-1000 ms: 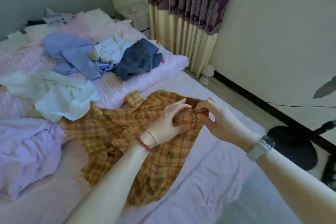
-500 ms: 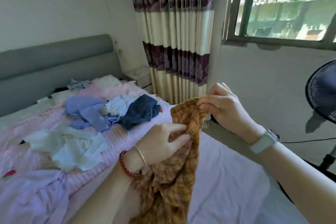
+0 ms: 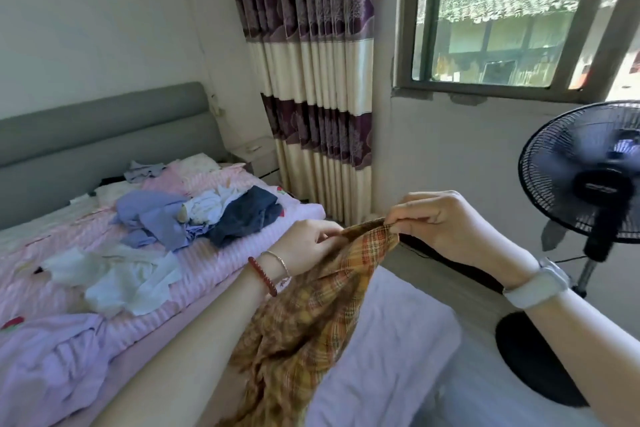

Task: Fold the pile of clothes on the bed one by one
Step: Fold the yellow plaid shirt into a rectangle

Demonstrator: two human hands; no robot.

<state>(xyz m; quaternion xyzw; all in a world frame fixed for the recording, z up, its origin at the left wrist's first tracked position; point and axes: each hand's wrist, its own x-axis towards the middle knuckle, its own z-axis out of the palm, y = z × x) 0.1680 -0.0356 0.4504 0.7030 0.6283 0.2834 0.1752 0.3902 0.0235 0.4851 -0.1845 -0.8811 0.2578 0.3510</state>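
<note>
I see my left hand (image 3: 308, 246) and right hand (image 3: 446, 225) both pinching the orange plaid cotton shirt's (image 3: 311, 322) top edge above the bed (image 3: 381, 350).

Both hands (image 3: 313, 246) (image 3: 446, 225) raised, apparently pinching.

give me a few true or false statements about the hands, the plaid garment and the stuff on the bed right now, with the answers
1. Both hands pinch the top edge of the plaid garment. True: the left hand and right hand each grip it.
2. The plaid garment lies flat on the bed. False: it hangs down from the hands.
3. A dark blue garment lies in the pile beside a white garment. True.
4. The right wrist wears a red bead bracelet. False: the red bracelet is on the left wrist; the right wears a pale watch.
5. The fan stands on the bed. False: it stands on the floor, to the right.
</note>
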